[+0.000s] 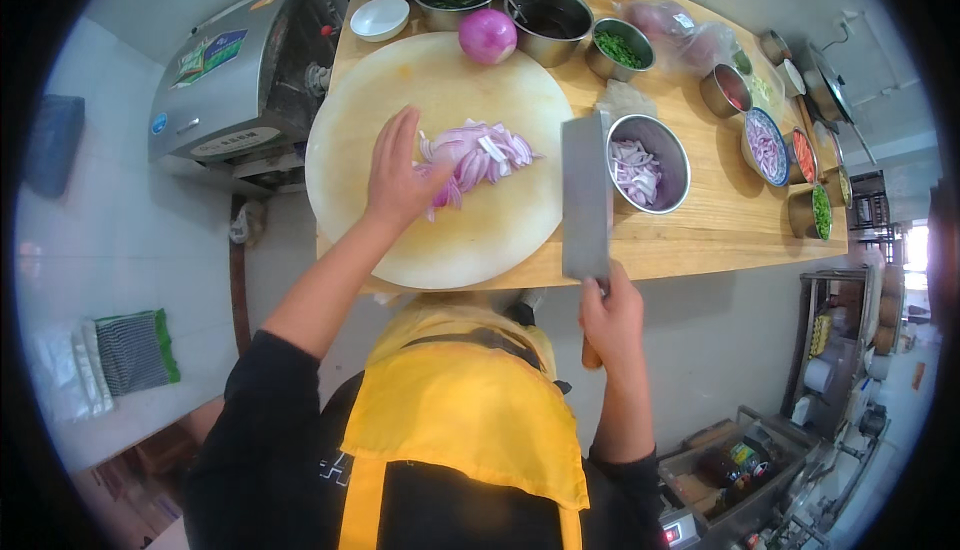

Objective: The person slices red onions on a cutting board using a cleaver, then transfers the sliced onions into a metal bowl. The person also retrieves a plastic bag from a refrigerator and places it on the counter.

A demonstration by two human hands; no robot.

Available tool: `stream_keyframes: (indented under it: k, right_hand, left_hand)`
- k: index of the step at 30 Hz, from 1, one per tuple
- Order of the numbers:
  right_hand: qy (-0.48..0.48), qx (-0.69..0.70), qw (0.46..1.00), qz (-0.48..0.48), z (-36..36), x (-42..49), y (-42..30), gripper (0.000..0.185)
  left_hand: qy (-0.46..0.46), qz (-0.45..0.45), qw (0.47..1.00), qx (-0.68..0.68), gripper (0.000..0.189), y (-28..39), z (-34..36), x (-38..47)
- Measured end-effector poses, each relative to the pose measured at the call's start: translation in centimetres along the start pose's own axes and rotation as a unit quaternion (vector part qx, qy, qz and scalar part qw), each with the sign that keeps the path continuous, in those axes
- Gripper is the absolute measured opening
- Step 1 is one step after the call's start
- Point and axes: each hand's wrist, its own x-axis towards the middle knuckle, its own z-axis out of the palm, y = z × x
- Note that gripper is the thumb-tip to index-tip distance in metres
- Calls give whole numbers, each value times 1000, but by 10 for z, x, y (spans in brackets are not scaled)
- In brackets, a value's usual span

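My right hand (613, 314) grips the wooden handle of a broad cleaver (586, 197), whose blade is over the right rim of the round cutting board (352, 212). Just right of the blade stands a metal pot (679, 167) holding cut red onion (636, 171). A heap of sliced red onion (480, 156) lies on the board. At its left edge is my left hand (405, 171), fingers apart and holding nothing; whether it touches the slices I cannot tell. A whole peeled red onion (487, 36) rests at the board's far edge.
Behind the board stand a white bowl (380, 19), a pot of dark liquid (551, 25) and a pot of chopped greens (621, 49). Bagged onions (664, 21) lie farther right. A patterned bowl of sliced onion (765, 146) is near the wooden table's (712, 242) right end. A steel machine (232, 77) stands left.
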Motion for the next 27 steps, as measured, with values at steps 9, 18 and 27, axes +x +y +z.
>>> stream_keyframes:
  k: [9, 18, 27]
  right_hand:
    - [-8, -348, 936, -51, 105, 28, -56, 42]
    - [-10, -69, 997, 17, 67, 8, -60, 39]
    - [-16, 143, 976, 162, 58, 10, -29, 33]
  left_hand:
    - [-152, 41, 984, 81, 80, 5, 52, 8]
    - [-213, 30, 974, -78, 56, -8, 22, 31]
    - [-214, 60, 974, -42, 62, -26, 45, 54]
